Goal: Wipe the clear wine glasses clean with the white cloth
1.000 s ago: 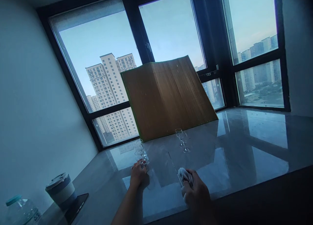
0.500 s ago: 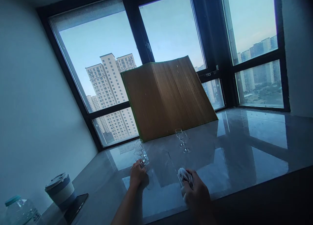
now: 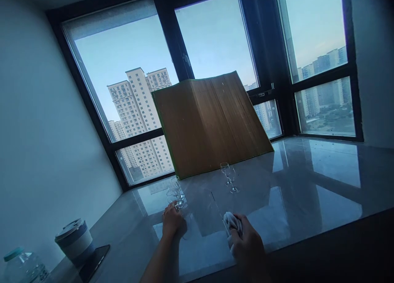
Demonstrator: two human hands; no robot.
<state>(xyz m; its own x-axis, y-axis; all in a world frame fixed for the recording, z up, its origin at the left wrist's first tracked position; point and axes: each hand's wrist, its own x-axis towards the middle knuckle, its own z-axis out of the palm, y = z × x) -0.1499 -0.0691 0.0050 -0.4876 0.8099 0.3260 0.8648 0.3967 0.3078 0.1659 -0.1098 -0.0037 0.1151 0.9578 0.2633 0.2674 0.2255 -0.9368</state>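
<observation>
My left hand (image 3: 172, 218) is closed at the foot of the nearest stemmed glass (image 3: 172, 197) in a small group at the left of the glossy grey sill (image 3: 209, 229). Behind it stand more clear glasses (image 3: 180, 188), overlapping one another. A bunched white cloth (image 3: 233, 223) is in my closed right hand (image 3: 246, 238), nearer the sill's front edge. Two stemmed glasses (image 3: 224, 168) (image 3: 233, 180) stand upright farther back, between the hands and a brown panel. A thin dark line (image 3: 217, 204) runs over the sill up to the cloth.
The brown panel (image 3: 215, 123) leans against the window. At the lower left are a lidded cup (image 3: 75, 240), a dark flat phone-like object (image 3: 95, 260) beside it, and a clear bottle with a teal cap (image 3: 24, 266). The sill's front edge slants up to the right.
My left hand and the nearest glass have shifted very slightly to the left. The right hand with the cloth shows hardly any movement.
</observation>
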